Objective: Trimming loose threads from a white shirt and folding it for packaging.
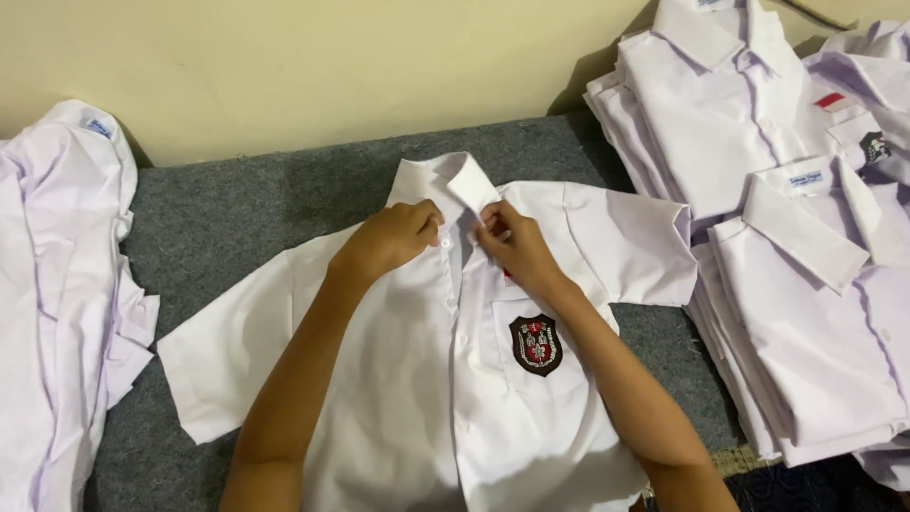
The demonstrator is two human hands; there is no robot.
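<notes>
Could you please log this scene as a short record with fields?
surface: grey mat
main item: white short-sleeved shirt lying flat, front up, dark badge on its chest pocket
left hand: pinching the placket just below the collar
right hand: pinching the opposite placket edge
right side: folded white shirts, stacked
left side: loose white shirts, heaped

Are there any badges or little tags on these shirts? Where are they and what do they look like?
Shield badge: chest pocket of the spread shirt, dark with red and white.
Small red strip: folded shirt at upper right, a slanted bar.
Dark badge: just below that strip, small and shield-like.
Collar tag: folded shirt at right, white rectangle, blue print.
Collar tag: shirt pile at left, small, white, bluish.
</notes>
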